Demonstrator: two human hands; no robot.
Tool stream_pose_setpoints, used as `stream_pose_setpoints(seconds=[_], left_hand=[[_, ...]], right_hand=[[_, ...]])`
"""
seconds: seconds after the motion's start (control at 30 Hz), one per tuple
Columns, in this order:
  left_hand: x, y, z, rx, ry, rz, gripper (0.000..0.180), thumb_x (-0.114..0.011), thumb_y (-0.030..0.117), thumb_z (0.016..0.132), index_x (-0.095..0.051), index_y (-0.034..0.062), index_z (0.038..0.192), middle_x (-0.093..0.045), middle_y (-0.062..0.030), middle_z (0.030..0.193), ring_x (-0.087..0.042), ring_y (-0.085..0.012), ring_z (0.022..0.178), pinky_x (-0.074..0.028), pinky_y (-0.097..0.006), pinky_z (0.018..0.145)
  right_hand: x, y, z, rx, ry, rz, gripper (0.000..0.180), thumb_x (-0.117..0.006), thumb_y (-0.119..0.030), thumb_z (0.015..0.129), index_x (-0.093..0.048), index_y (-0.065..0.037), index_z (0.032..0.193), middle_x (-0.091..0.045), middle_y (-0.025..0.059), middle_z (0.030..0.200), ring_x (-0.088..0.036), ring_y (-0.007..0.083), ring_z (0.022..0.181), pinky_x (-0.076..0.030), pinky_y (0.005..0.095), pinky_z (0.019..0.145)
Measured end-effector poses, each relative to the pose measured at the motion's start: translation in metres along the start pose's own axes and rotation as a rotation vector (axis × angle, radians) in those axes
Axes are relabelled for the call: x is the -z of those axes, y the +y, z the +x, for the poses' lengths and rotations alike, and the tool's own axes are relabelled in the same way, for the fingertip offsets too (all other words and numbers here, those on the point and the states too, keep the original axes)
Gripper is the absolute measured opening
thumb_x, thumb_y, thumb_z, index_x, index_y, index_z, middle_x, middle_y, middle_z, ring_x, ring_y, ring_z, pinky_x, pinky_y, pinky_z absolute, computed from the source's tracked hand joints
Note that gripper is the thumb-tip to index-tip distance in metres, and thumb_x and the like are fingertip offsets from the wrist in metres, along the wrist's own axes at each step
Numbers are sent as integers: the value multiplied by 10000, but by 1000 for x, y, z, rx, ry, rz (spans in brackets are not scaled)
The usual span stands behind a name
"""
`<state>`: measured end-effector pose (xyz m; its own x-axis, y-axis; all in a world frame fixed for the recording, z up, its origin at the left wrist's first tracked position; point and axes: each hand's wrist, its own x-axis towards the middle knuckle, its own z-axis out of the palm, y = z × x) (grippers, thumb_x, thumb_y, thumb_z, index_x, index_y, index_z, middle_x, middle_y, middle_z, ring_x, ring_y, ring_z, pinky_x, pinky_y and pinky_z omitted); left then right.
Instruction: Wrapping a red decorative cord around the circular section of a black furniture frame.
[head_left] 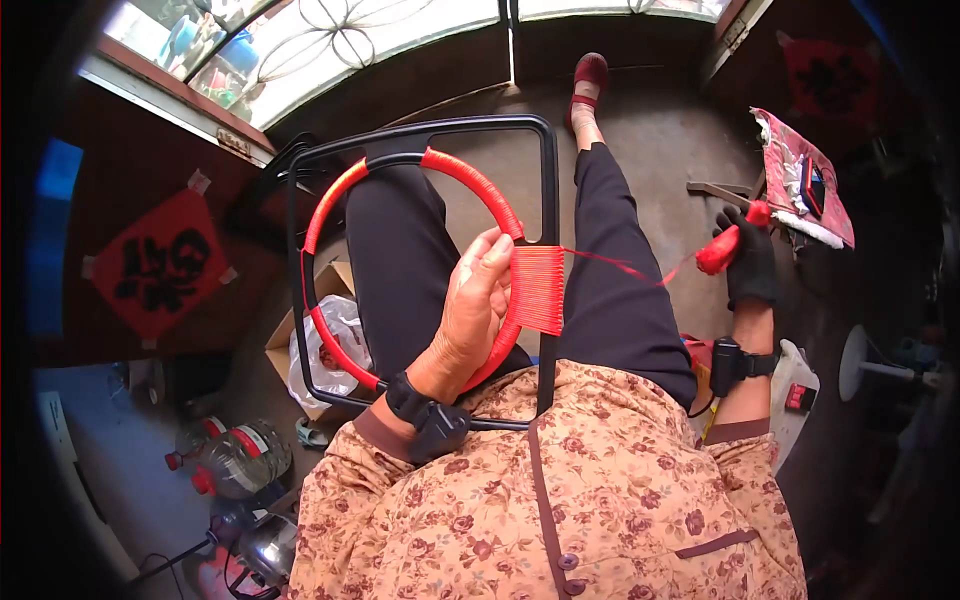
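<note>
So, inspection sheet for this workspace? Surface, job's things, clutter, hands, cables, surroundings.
Surface: the person's dark trousers, with the work over the lap.
Job's things: black frame; ring partly wrapped in red; red cord panel at its right; strand running to a red bundle.
Clutter: plastic bag in a carton, bottles, phone on a red-covered stand.
Hands: left hand, bare, grips the ring; right hand, black-gloved, holds the bundle.
Cables: thin dark line at lower left, possibly one; unclear.
Surroundings: window ahead, red paper hanging at left.
</note>
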<state>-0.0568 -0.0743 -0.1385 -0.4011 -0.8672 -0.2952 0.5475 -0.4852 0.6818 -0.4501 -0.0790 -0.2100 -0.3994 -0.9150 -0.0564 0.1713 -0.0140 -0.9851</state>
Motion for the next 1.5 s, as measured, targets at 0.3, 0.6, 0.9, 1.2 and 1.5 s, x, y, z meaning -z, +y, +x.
stream_pose_setpoints(seconds=[0.3,0.6,0.9,1.2,1.5], left_hand=[[-6,1,0,-471,284,377,419,-485,298,989,-453,24,1304,-589,-92,1152,-597,-138,987,-498,-290,832],[22,-20,7,-364,320,270,178,-551,58,940,-603,0,1100,-658,-46,1013,-623,-116,898,-506,-291,841],[14,-11,5,-208,246,268,193,-570,62,929,-593,-7,1108,-664,-74,1035,-642,-125,933,-530,-271,813],[4,-5,0,-307,259,273,277,-556,107,959,-521,-36,1194,-647,-96,1054,-652,-122,924,-545,-235,783],[7,-7,1,-241,263,258,227,-572,108,957,-549,-37,1130,-668,-104,991,-671,-123,862,-562,-224,746]], right_hand=[[-232,-81,-70,1331,-584,-1027,341,-652,-36,739,-604,-73,1075,-588,97,1179,-573,267,1092,-496,393,870],[-201,-37,-52,-271,-710,-148,228,-637,-151,898,-636,18,1052,-662,63,911,-610,98,862,-501,285,810],[-201,-37,-63,-244,-864,-340,310,-632,-92,891,-609,-30,1193,-660,30,1012,-607,102,885,-498,259,801],[-78,-62,-65,42,-45,712,454,-527,-203,965,-433,45,1333,-557,172,1217,-521,279,1133,-395,395,1050],[-171,-52,-63,-574,-542,133,315,-582,-155,924,-566,-10,1203,-526,-5,639,-524,96,537,-456,252,523]])
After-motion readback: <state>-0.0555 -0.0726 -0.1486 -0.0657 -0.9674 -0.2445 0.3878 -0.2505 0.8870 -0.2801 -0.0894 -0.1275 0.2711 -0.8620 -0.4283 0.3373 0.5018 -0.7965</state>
